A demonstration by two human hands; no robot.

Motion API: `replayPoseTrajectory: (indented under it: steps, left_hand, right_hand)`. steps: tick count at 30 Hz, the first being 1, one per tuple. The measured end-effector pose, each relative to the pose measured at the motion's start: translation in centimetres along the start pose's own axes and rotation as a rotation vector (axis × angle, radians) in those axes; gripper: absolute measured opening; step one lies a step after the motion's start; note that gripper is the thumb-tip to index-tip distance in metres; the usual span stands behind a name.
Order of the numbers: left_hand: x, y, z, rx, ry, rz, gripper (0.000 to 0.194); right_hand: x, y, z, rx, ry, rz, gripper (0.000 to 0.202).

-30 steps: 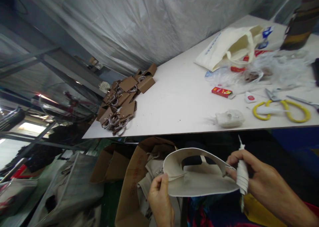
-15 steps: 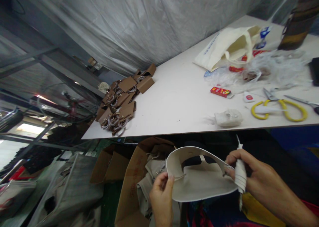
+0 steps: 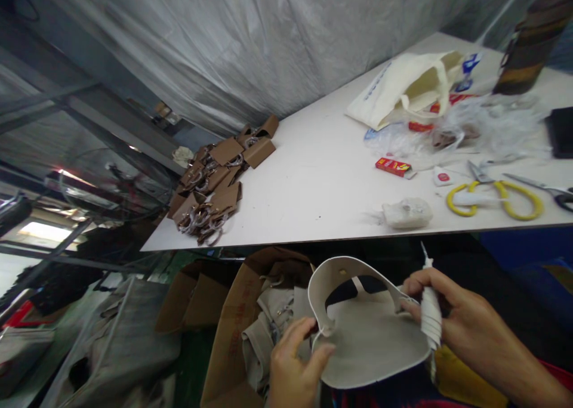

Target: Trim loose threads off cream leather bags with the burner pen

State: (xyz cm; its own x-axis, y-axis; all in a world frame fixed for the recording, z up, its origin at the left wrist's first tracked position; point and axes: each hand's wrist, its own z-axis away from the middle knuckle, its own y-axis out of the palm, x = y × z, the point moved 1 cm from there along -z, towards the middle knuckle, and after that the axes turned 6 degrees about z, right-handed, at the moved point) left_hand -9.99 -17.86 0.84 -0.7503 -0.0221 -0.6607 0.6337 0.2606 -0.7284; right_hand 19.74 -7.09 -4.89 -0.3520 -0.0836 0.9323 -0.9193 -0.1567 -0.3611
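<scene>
A pale grey-beige bag (image 3: pixel 371 330) with a cut-out handle opening is held in front of me, below the table edge. My left hand (image 3: pixel 298 360) pinches its left edge between thumb and fingers. My right hand (image 3: pixel 452 312) grips the right edge, where a short thread shows. The same hand also holds a thin pointed tool (image 3: pixel 431 318) with a handle wrapped in white strip, its tip upward. A small metal stud (image 3: pixel 343 271) shows on the inside of the bag's upper band.
On the white table (image 3: pixel 304 187) lie brown folded pieces with rings (image 3: pixel 215 181), a wrapped white bundle (image 3: pixel 406 213), yellow-handled scissors (image 3: pixel 519 200), a red box (image 3: pixel 393 167), a cream tote (image 3: pixel 403 92) and a dark bottle (image 3: pixel 528 44). Below stands a cardboard box (image 3: pixel 224 342) of grey pieces.
The bag's left side has turned and its lower edge has dropped. My left hand has shifted a little right, its thumb now further over the edge. My right hand keeps its hold.
</scene>
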Motion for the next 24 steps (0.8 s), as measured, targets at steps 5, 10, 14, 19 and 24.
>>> replayPoseTrajectory:
  steps: [5, 10, 14, 19, 24]
  left_hand:
    - [-1.9, -4.8, -2.7, -0.154, 0.037, 0.149, 0.018]
    - [-6.8, -4.3, -9.4, 0.237, 0.115, 0.376, 0.041]
    - [-10.4, -0.1, -13.4, 0.691, 0.102, 0.429, 0.057]
    - [-10.0, 5.1, -14.5, 0.84, 0.093, 0.44, 0.041]
    - [-7.6, 8.7, -14.5, 0.698, -0.064, 0.532, 0.03]
  right_hand:
    - [3.3, -0.7, -0.7, 0.233, -0.108, -0.139, 0.009]
    - [6.3, 0.0, -1.7, 0.268, -0.238, -0.233, 0.009]
    - [6.2, 1.1, -2.7, 0.209, -0.242, -0.289, 0.012]
    - [4.2, 1.1, -4.1, 0.084, -0.155, -0.296, 0.014]
    - [2.5, 1.3, -5.4, 0.009, -0.113, -0.25, 0.017]
